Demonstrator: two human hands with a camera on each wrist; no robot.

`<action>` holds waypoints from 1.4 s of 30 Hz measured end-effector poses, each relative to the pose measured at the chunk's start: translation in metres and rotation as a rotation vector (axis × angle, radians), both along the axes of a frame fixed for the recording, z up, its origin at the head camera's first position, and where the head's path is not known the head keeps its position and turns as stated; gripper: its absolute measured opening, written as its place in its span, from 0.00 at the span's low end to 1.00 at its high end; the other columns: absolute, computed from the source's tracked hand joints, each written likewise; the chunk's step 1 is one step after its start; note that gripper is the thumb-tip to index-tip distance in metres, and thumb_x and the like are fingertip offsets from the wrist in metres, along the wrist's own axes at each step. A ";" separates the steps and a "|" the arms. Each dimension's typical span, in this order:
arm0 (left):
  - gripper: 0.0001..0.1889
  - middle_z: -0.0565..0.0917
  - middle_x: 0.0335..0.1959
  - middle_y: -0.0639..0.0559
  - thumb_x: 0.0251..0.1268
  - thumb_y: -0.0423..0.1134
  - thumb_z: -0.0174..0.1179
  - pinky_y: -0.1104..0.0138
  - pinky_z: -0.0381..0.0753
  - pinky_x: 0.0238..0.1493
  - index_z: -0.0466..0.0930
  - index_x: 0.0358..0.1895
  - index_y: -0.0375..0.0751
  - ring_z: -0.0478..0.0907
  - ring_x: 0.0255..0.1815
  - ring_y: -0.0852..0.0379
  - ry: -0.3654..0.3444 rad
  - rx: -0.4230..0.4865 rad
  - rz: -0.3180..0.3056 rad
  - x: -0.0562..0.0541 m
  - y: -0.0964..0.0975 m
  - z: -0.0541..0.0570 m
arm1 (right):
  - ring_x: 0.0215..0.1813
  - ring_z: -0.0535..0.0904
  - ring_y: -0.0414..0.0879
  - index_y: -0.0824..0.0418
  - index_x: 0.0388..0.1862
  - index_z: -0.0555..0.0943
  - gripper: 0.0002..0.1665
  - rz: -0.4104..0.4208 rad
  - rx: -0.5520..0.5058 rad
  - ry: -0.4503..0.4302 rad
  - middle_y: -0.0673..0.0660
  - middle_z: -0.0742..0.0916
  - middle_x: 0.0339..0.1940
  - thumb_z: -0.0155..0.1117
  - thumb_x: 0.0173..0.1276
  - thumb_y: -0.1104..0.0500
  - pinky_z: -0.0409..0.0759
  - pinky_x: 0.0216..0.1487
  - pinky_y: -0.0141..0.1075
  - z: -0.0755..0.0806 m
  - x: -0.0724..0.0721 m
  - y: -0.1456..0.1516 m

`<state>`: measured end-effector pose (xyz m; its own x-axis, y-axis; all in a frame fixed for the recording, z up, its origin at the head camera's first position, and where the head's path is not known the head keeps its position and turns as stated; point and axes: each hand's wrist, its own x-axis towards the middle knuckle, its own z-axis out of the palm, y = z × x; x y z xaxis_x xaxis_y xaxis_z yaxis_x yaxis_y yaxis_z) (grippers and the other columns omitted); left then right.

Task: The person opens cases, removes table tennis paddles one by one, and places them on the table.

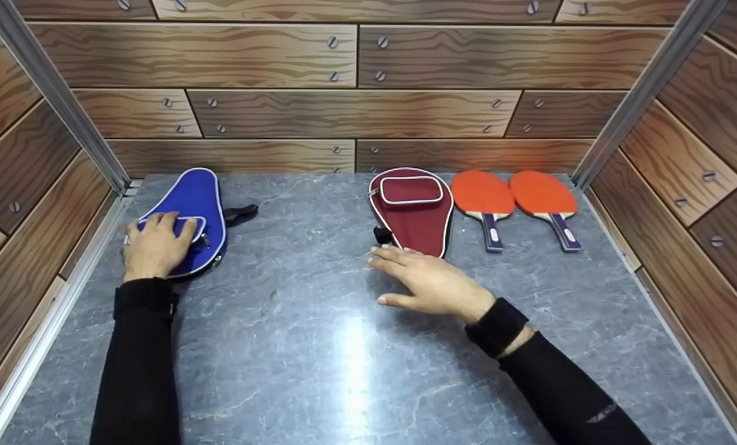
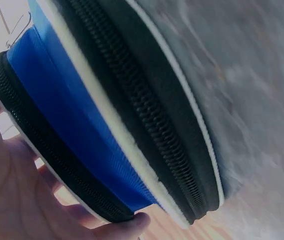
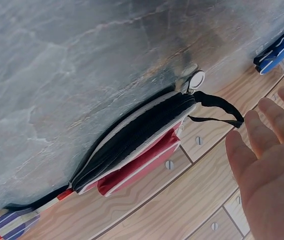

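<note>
A blue table tennis paddle case (image 1: 194, 191) with white piping lies at the left of the table, its wide end toward me. My left hand (image 1: 156, 246) rests over its small zipped pocket (image 2: 62, 155), fingers spread loosely across the top. The thumb tip touches the pocket's edge in the left wrist view. Right of centre is a dark red paddle case (image 1: 410, 224), its wide end facing away and its pocket upward. My right hand (image 1: 436, 284), holding nothing, extends just in front of its narrow end with straight fingers. A black strap (image 3: 221, 107) loops off that case near the fingertips.
Two table tennis paddles (image 1: 483, 193) with orange-red faces lie to the right of the red case, handles toward me. A black strap (image 1: 242, 214) sticks out from the blue case. Wood-patterned panels (image 1: 269, 55) wall the grey marbled table (image 1: 294, 346) at the back and sides.
</note>
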<state>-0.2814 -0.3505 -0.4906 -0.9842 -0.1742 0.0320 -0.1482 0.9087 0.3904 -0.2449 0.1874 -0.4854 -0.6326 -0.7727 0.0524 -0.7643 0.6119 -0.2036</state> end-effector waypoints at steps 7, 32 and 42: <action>0.42 0.69 0.89 0.22 0.96 0.65 0.45 0.12 0.66 0.81 0.70 0.88 0.30 0.56 0.88 0.05 0.012 -0.033 -0.052 0.002 0.017 0.006 | 0.96 0.70 0.59 0.59 0.93 0.73 0.47 0.003 -0.010 0.005 0.61 0.75 0.95 0.69 0.88 0.35 0.70 0.97 0.61 0.001 0.001 0.000; 0.42 0.73 0.89 0.27 0.94 0.69 0.47 0.16 0.79 0.73 0.73 0.90 0.41 0.68 0.82 0.09 -0.063 -0.121 -0.185 0.005 0.072 0.023 | 0.96 0.70 0.60 0.60 0.92 0.74 0.47 0.002 -0.010 -0.009 0.63 0.75 0.95 0.69 0.88 0.35 0.70 0.97 0.62 0.002 0.000 0.000; 0.41 0.75 0.88 0.28 0.93 0.69 0.48 0.18 0.82 0.71 0.75 0.89 0.43 0.70 0.81 0.10 -0.061 -0.164 -0.228 0.010 0.093 0.025 | 0.97 0.69 0.59 0.59 0.93 0.73 0.47 0.001 0.002 -0.016 0.62 0.74 0.96 0.68 0.89 0.35 0.69 0.97 0.61 0.000 -0.001 -0.001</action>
<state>-0.2717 -0.2577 -0.4657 -0.9983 0.0545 -0.0194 0.0485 0.9714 0.2323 -0.2455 0.1866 -0.4857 -0.6322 -0.7737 0.0407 -0.7618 0.6113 -0.2143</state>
